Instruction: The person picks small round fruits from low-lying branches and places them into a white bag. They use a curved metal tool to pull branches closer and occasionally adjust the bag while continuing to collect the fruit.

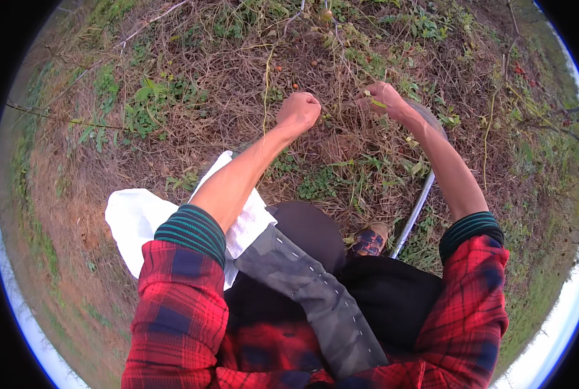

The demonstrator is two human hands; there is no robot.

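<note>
My left hand [300, 111] is curled into a loose fist over the dry vines, just below a small orange-red fruit [295, 86]; whether something is inside it is hidden. To its right, my right hand [379, 99] has its fingers bent together among thin dry stems, with a small green leaf [379, 103] against them; what the fingertips touch is too fine to tell. Small green fruits [326, 116] lie between the hands. A white cloth bag [141, 219] with a dark camouflage strap [299, 272] hangs at my left side, partly under my left forearm.
A metal pole [415, 214] slants past my shoe [369, 240] up behind my right wrist. Thin bare branches [150, 22] cross the upper left, and others with red berries [519, 69] stand at the right. A yellowish fruit [326, 15] hangs at the top. Dry tangled vines and green weeds [146, 99] cover the ground.
</note>
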